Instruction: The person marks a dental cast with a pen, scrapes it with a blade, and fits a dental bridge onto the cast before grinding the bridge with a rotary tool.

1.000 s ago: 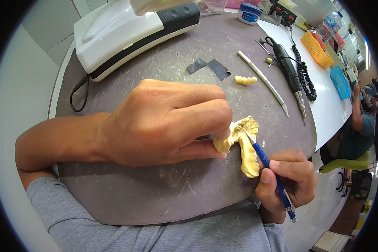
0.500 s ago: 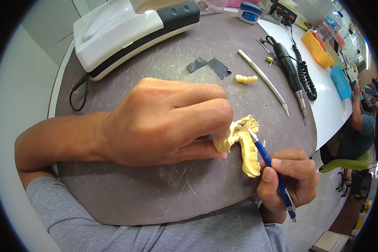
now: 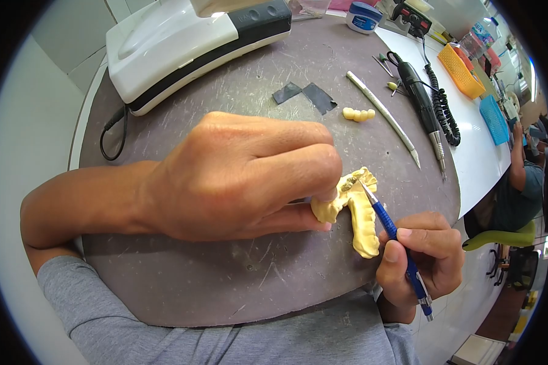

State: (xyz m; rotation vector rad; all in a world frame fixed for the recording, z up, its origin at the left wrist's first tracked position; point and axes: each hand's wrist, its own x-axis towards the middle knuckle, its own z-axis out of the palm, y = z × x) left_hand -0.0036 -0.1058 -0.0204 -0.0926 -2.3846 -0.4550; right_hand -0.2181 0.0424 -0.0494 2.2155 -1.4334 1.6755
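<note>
My left hand [image 3: 243, 182] pinches one end of a yellow dental cast [image 3: 364, 228] between thumb and fingers, above the grey-brown work surface [image 3: 213, 274]. Dark marks show on the upper part of the cast. A blue mechanical pencil [image 3: 386, 221] is held in my right hand [image 3: 423, 258], its metal tip at the upper part of the cast; whether it touches cannot be made out. Beyond the cast lies a small row of tooth-coloured crowns [image 3: 358, 114], beside a white stick-like tool [image 3: 380, 112] with a pointed end.
A white and black device [image 3: 189, 52] stands at the back left. Dark square pieces [image 3: 318, 98] lie mid-surface. On the right are a black handpiece [image 3: 421, 100] with coiled cord, an orange basket [image 3: 460, 70] and a blue basket [image 3: 494, 119]. Another person [image 3: 517, 182] sits far right.
The pencil tip has shifted slightly on the upper part of the cast. Both hands and the cast sit a few pixels further right; the grips are the same.
</note>
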